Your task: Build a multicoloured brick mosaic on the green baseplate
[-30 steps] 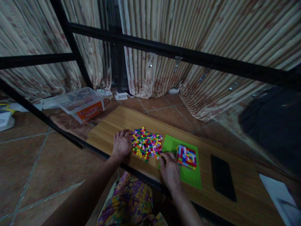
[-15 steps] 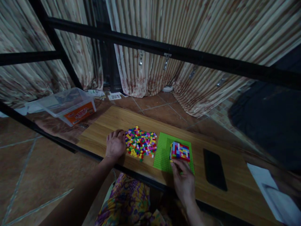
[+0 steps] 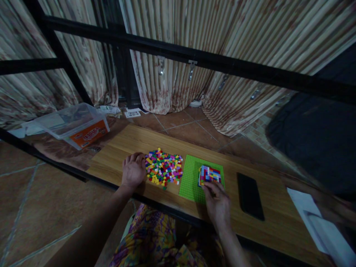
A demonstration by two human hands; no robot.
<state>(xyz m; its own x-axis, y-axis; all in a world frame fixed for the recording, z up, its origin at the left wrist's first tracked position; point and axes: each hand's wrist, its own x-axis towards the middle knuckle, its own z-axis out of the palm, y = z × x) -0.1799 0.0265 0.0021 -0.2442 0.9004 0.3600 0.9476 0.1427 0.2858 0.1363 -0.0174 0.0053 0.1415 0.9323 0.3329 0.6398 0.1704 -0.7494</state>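
Note:
My left hand (image 3: 134,170) lies on the wooden table, fingers loosely bent and holding nothing, against the left edge of a loose pile of small colourful toy bricks (image 3: 164,167). To the right of the pile is a green studded baseplate (image 3: 189,178). A low block of multicoloured bricks (image 3: 210,174) stands on its right part. My right hand (image 3: 218,204) is over the front of the block, thumb and forefinger pinched at its near left corner. A small brick, apparently yellow, shows at those fingertips; the fingers partly cover it and the block's front side.
A black phone (image 3: 250,195) lies right of the baseplate, with white paper (image 3: 306,211) at the table's right end. A clear plastic box (image 3: 75,126) with an orange label sits beyond the left end. A black metal bar (image 3: 167,50) crosses in front of the curtains (image 3: 155,81).
My right hand has moved slightly forward, bringing its pinched fingertips onto the near left corner of the brick block. My left hand stays beside the pile. The whole view has shifted slightly.

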